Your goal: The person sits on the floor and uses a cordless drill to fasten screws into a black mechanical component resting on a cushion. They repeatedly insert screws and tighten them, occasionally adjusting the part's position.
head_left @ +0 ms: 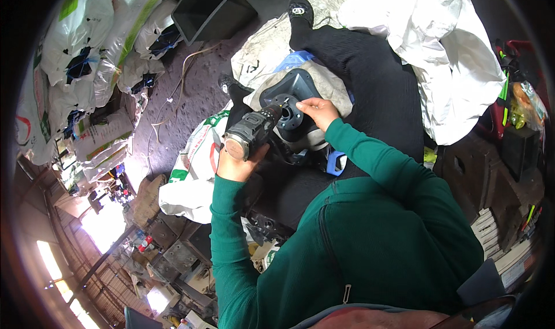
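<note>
My left hand [236,167] is wrapped around the handle of a dark cordless drill [250,134]. The drill's front end reaches the flange of a black moulded part [298,85], which has a round flange with several holes and a central opening. That part rests between my legs on a pale cloth pad [332,86]. At the right side of the flange, my right hand [321,112] is closed in a pinch, thumb against fingertips. Whatever sits between those fingers is too small to make out.
White sacks [95,34] are piled at the far left, beside a black open box [202,8]. A large white sack [439,51] lies at the right, near dark blocks [480,179]. A thin cable [184,75] runs across the floor. Blue straps [335,162] hang by the pad.
</note>
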Demonstrator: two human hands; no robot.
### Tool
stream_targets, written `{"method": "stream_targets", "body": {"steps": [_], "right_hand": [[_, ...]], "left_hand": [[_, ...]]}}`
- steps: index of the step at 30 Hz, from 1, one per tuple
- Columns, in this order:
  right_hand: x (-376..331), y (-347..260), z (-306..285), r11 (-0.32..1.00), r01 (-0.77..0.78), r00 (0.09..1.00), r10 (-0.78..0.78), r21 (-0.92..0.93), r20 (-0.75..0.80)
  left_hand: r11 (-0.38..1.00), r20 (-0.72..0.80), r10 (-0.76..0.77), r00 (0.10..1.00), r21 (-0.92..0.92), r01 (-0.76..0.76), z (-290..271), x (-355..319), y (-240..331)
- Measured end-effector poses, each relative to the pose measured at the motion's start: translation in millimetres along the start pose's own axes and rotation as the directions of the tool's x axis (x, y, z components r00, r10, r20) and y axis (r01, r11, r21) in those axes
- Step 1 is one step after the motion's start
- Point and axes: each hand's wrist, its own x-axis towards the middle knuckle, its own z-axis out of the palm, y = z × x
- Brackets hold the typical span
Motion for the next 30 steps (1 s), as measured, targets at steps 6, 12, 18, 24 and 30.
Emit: {"method": "stream_targets", "body": {"steps": [6,12,18,24,30], "right_hand": [[8.2,4.6,4.6,1.0,0.021,0.999,-0.021,-0.002,0.049],[7.6,-0.2,10.5,1.0,-0.002,1.0,0.002,-0.028,-0.001],[11.9,-0.5,9.6,0.998,-0.009,0.999,0.012,-0.057,0.051],[12.8,-5.6,3.5,0.996,-0.004,0.993,0.014,-0.089,0.114],[24.0,2.1,-2.9,0.97,0.108,0.986,-0.077,-0.219,0.145]], "left_hand": [[0.992,0.101,-0.08,0.992,0.11,0.069,-9.3,19.4,9.8],[0.974,0.115,0.106,0.988,0.187,-0.126,-9.7,33.2,21.1],[0.965,0.142,0.134,0.981,0.206,-0.162,-6.7,42.6,12.4],[0.962,0.124,0.148,0.981,0.214,-0.172,-3.0,46.1,2.3],[0.989,-0.04,0.092,0.995,0.12,-0.087,6.3,7.0,18.8]]}}
